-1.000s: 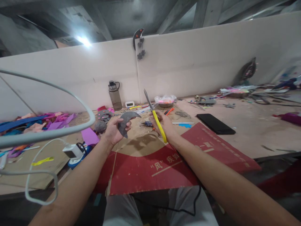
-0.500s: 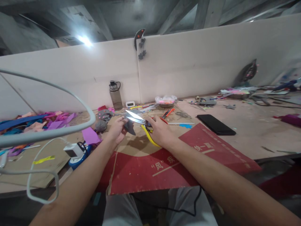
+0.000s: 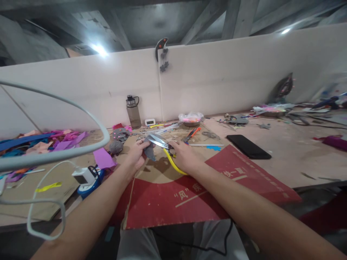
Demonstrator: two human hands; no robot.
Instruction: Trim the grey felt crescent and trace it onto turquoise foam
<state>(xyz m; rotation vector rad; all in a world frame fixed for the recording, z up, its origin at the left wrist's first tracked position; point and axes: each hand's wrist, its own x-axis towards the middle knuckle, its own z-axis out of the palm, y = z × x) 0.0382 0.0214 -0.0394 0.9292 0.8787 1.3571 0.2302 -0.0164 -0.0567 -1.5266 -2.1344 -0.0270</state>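
Between finger and thumb of my left hand (image 3: 137,154) is a small grey felt piece (image 3: 150,153), held above the cardboard. My right hand (image 3: 182,156) grips yellow-handled scissors (image 3: 171,162), whose blades point left and lie at the top of the felt, slightly apart. Below both hands lies a red and brown cardboard sheet (image 3: 173,206). A grey yarn ball (image 3: 116,147) rests to the left of my left hand.
A bottle (image 3: 133,115) and a small white clock (image 3: 150,122) stand near the partition. To the right lies a black phone (image 3: 248,146). Coloured felt scraps (image 3: 40,142), a charger (image 3: 84,176) and its looping cable are on the left.
The scissor blades have come closer together over the felt. Both hands stay in nearly the same place, while the whole view has shifted slightly.
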